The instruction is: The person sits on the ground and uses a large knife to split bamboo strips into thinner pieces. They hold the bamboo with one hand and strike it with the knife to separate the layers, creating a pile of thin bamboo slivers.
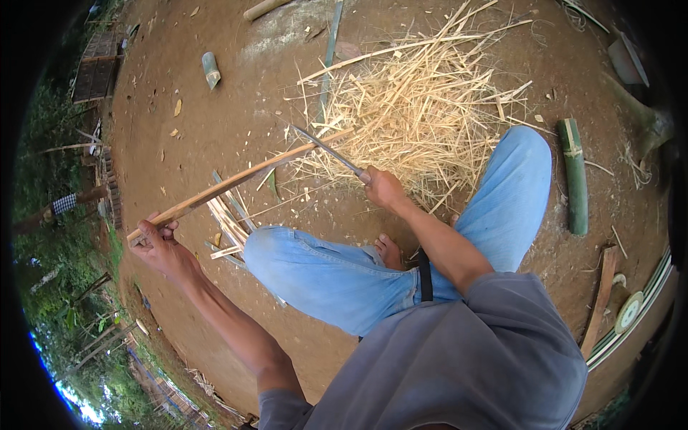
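Note:
My left hand [165, 252] is closed around the near-left end of a long brown strip [233, 185], which looks like split bamboo or wood. The strip slants up and away to the right, its far end over a heap of shavings [423, 107]. In my right hand [385, 189] is a knife [331, 150] with a long narrow blade. The blade crosses the strip close to its far end and appears to touch it. My fingers hide most of the knife's handle.
Pale split strips [228, 221] lie beside my left knee. A green bamboo length [575, 175] rests to the right, near a wooden board [600, 301] and a round disc [629, 313]. A short bamboo piece [211, 69] lies on the dirt at far left.

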Action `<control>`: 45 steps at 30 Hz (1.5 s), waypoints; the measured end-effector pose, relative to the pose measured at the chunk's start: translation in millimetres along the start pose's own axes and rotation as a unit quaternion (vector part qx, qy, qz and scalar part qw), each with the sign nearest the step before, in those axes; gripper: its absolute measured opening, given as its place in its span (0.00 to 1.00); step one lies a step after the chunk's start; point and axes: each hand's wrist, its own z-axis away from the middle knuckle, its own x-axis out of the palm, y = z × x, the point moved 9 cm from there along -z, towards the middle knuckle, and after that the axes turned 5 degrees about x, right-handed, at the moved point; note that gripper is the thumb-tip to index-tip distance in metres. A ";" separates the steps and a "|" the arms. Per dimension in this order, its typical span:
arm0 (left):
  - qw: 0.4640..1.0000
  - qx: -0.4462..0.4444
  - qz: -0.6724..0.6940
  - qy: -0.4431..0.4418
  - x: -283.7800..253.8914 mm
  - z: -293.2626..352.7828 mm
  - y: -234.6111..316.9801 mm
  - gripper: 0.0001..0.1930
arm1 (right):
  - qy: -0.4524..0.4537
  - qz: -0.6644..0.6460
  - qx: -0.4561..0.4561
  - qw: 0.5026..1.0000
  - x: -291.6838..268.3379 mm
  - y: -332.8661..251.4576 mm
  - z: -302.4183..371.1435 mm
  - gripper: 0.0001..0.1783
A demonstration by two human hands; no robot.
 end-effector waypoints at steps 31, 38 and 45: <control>0.994 0.015 -0.041 0.102 53.7 6.3 -7.2 0.14 | 0.050 -0.071 -0.017 0.996 -42.6 4.0 -48.2 0.13; 0.975 -0.044 -0.182 0.122 6.5 -87.8 200.2 0.15 | 0.015 0.001 0.115 0.993 -133.8 -14.6 29.6 0.20; 0.990 -0.060 -0.100 0.075 -55.2 -120.5 337.1 0.22 | 0.007 -0.104 0.159 0.982 -199.5 -130.5 193.5 0.19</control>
